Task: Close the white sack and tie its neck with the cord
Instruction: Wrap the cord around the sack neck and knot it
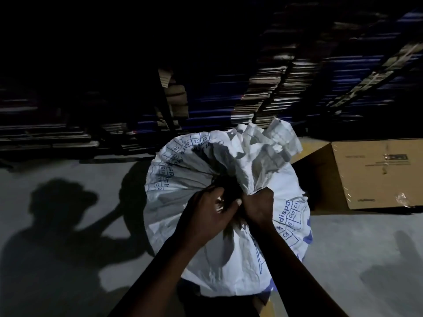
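Note:
A full white woven sack (229,255) with blue printed grids and lettering stands on the floor below me. Its top is gathered into a crumpled neck (258,154) that fans upward and to the right. My right hand (259,205) grips the bunched neck in a fist. My left hand (209,211) sits just beside it, fingers curled into the dark folds at the gather. The cord cannot be made out in the dim light.
A brown cardboard box (375,172) lies on the grey concrete floor (68,282) right of the sack. Tall stacks of flattened cartons (270,97) fill the dark background. My shadow falls on the floor at left.

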Demonstrator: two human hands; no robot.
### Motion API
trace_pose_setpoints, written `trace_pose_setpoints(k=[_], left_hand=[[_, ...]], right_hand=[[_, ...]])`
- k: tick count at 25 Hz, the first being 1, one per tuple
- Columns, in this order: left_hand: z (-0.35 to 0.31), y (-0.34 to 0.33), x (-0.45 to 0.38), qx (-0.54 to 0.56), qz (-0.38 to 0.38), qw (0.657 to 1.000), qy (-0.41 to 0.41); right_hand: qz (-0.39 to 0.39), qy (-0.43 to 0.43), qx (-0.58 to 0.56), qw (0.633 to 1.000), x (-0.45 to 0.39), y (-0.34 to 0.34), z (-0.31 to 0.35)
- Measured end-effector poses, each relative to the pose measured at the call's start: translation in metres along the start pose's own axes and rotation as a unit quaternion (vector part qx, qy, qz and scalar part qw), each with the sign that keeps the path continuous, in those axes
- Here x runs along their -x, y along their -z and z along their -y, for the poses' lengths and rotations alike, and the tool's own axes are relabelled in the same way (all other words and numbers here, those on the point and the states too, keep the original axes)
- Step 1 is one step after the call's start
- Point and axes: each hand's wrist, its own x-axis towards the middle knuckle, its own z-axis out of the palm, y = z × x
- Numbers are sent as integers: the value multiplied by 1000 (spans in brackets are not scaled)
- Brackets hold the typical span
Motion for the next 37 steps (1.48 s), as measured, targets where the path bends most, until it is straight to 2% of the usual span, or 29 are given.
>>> trace_pose_setpoints(k=[3, 7, 10, 11, 13, 17, 23, 28, 33, 37], left_hand=[[6, -10, 6, -42, 68, 997, -11], [-16, -24, 0, -121, 45, 992, -13], [-22, -26, 0, -169, 33, 985, -21], [-24, -26, 2, -169, 32, 985, -22], [-33, -24, 9, -145, 37, 989, -5], [-61, -25, 20, -102, 0, 994, 45], [-101, -7, 39, -62, -53, 993, 91], [-140, 38, 69, -63, -67, 989, 119], [-146, 82, 107, -28, -64, 987, 144], [-131, 113, 135, -19, -93, 986, 134]], right_hand=[[36, -41, -90, 994, 9, 14, 14], [61, -119, -172, 976, 13, 27, 15], [81, -139, -189, 969, 17, 37, 16], [100, -140, -204, 964, 19, 40, 18], [92, -153, -212, 961, 25, 50, 28], [109, -188, -166, 962, 26, 70, 51], [133, -151, -123, 972, 34, 84, 74], [155, -124, -137, 970, 84, 94, 111], [156, -137, -139, 968, 134, 80, 129], [155, -124, -117, 973, 166, 62, 140]])
